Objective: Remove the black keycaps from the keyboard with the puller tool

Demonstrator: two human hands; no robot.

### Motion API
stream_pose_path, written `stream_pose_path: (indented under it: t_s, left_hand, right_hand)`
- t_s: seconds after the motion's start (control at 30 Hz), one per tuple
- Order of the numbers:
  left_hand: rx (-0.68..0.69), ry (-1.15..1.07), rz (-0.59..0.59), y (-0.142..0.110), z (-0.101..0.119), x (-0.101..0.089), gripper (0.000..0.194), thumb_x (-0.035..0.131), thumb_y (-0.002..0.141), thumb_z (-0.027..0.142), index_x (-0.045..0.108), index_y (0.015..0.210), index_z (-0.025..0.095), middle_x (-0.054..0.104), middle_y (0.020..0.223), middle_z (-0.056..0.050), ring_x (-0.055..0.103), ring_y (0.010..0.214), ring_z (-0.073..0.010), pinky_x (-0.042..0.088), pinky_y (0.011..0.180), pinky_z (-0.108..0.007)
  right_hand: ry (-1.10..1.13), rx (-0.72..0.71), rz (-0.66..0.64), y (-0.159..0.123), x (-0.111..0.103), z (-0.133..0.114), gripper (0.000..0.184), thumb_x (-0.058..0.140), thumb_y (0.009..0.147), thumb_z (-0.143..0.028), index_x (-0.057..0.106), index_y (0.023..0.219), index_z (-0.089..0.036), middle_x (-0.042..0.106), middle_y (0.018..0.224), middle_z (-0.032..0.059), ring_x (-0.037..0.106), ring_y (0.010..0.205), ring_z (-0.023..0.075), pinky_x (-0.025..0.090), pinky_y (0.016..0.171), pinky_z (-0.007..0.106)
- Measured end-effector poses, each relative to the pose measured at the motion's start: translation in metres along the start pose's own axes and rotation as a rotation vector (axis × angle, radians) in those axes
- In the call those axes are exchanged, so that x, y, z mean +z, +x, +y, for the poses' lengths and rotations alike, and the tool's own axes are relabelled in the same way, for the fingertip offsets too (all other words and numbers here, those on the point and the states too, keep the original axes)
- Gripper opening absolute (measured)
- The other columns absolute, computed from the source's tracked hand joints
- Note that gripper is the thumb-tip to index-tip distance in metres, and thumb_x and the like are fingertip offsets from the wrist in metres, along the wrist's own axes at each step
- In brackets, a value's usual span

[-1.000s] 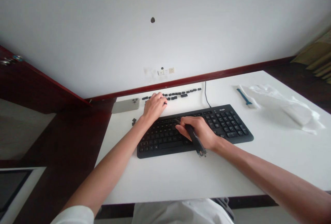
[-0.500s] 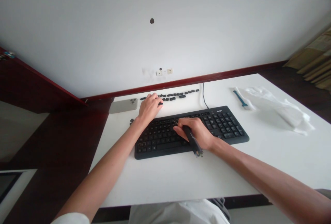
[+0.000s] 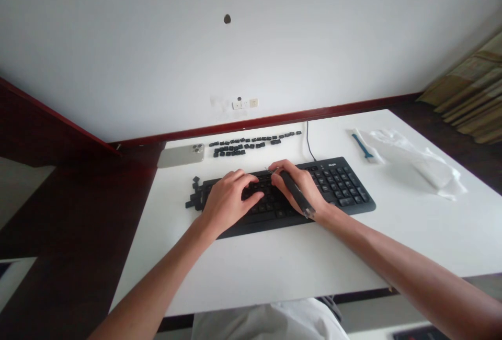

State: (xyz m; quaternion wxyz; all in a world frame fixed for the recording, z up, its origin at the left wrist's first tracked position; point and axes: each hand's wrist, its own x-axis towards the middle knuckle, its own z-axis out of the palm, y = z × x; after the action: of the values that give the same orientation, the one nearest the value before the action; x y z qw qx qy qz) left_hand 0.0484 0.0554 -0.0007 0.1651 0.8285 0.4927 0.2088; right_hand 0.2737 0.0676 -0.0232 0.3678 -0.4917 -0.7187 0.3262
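Over the left part of the black keyboard (image 3: 349, 193) hovers or rests my left hand (image 3: 229, 196), its thumb and index finger apart with nothing visible between them. My right hand (image 3: 304, 183) is closed around a black-handled keycap puller (image 3: 296, 193), whose thin metal wire tip points to the upper left over the keys. Beneath both hands much of the keyboard is hidden. Several loose black keycaps (image 3: 235, 147) lie in rows behind the keyboard. More keycaps (image 3: 192, 201) are heaped beside its left edge.
A phone (image 3: 180, 156) lies face down at the table's back left. On the right are a blue-handled brush (image 3: 363, 146) and a crumpled clear plastic bag (image 3: 431, 167). The keyboard cable (image 3: 309, 141) runs to the back edge of the white table (image 3: 298, 267).
My left hand has come back from the keycap rows to the keyboard, and the keycap it held now appears left there. My right hand stays over the keyboard with the keycap puller.
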Motion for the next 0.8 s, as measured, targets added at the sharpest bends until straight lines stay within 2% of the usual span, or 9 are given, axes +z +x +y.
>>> stream_pose_path:
  t_s: [0.23, 0.37, 0.5, 0.63, 0.8]
  left_hand:
    - [-0.035, 0.043, -0.029, -0.008, 0.002, 0.016, 0.044, 0.077, 0.083, 0.060, 0.069, 0.107, 0.024, 0.070, 0.099, -0.005, 0.067, 0.095, -0.0249, 0.054, 0.079, -0.036]
    - [-0.046, 0.058, -0.045, -0.012, 0.007, 0.022, 0.047, 0.079, 0.081, 0.060, 0.067, 0.109, 0.024, 0.070, 0.102, -0.005, 0.067, 0.096, -0.0260, 0.054, 0.080, -0.038]
    - [-0.076, 0.072, -0.046, -0.013, 0.010, 0.024, 0.059, 0.079, 0.077, 0.065, 0.062, 0.113, 0.022, 0.071, 0.103, -0.006, 0.066, 0.098, -0.0284, 0.054, 0.080, -0.040]
    - [-0.056, 0.107, -0.078, -0.013, 0.011, 0.025, 0.062, 0.078, 0.076, 0.069, 0.060, 0.111, 0.022, 0.070, 0.101, -0.007, 0.065, 0.099, -0.0296, 0.053, 0.081, -0.041]
    - [-0.021, 0.180, -0.077, -0.016, 0.016, 0.026, 0.066, 0.082, 0.073, 0.066, 0.059, 0.112, 0.019, 0.070, 0.106, -0.009, 0.066, 0.100, -0.0310, 0.053, 0.085, -0.043]
  right_hand:
    - [-0.030, -0.050, -0.161, 0.005, -0.006, -0.003, 0.020, 0.055, 0.101, -0.037, 0.067, 0.100, -0.020, 0.071, 0.077, 0.0010, 0.062, 0.066, 0.0157, 0.046, 0.060, 0.026]
    - [-0.024, -0.048, -0.195, 0.006, -0.008, -0.007, 0.022, 0.054, 0.102, -0.037, 0.067, 0.098, -0.020, 0.070, 0.079, 0.0014, 0.064, 0.070, 0.0161, 0.048, 0.066, 0.027]
    - [-0.048, -0.027, -0.193, 0.006, -0.008, -0.009, 0.022, 0.053, 0.102, -0.037, 0.067, 0.098, -0.020, 0.070, 0.080, 0.0013, 0.063, 0.070, 0.0161, 0.048, 0.067, 0.028]
    - [-0.057, -0.074, -0.250, 0.008, -0.010, -0.009, 0.022, 0.054, 0.102, -0.037, 0.067, 0.097, -0.020, 0.070, 0.079, 0.0010, 0.061, 0.068, 0.0153, 0.046, 0.065, 0.027]
    - [-0.052, -0.085, -0.339, 0.014, -0.018, -0.013, 0.024, 0.053, 0.102, -0.036, 0.068, 0.093, -0.019, 0.069, 0.076, 0.0006, 0.059, 0.067, 0.0144, 0.046, 0.065, 0.027]
